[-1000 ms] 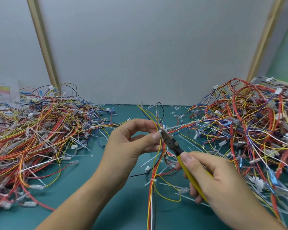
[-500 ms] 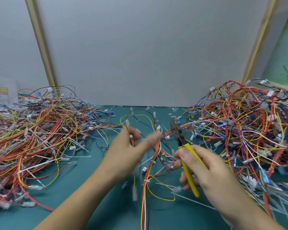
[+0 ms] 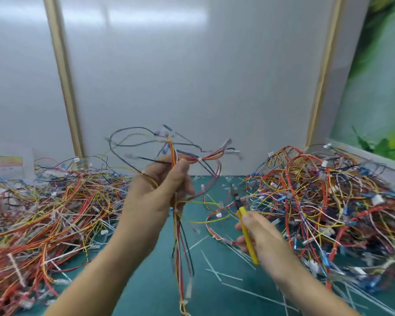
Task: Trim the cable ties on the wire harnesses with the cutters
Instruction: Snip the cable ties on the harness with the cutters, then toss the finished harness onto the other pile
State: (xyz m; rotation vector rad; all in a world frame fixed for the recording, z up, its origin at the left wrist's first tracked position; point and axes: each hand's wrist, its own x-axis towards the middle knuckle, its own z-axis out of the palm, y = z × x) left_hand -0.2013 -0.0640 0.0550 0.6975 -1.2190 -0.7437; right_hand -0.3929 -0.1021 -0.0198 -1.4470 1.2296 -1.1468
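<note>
Two hands are hovering above the green mat [image 3: 146,288]: left hand [image 3: 160,192] is gripping a wire harness [image 3: 178,238] in curled fingers, right hand [image 3: 262,236] is clasping yellow cutters [image 3: 252,250], fingers wrapped round.

Showed a teal bench top [image 3: 151,290] loaded with a left heap of wire harnesses [image 3: 43,213], red, yellow and white, and a taller right heap [image 3: 324,201] set well apart from it. Left a strip of bare teal between them, strewn with white cut tie ends [image 3: 217,273] and crossed near the right heap by a wire loop [image 3: 214,221] of red and yellow.
</note>
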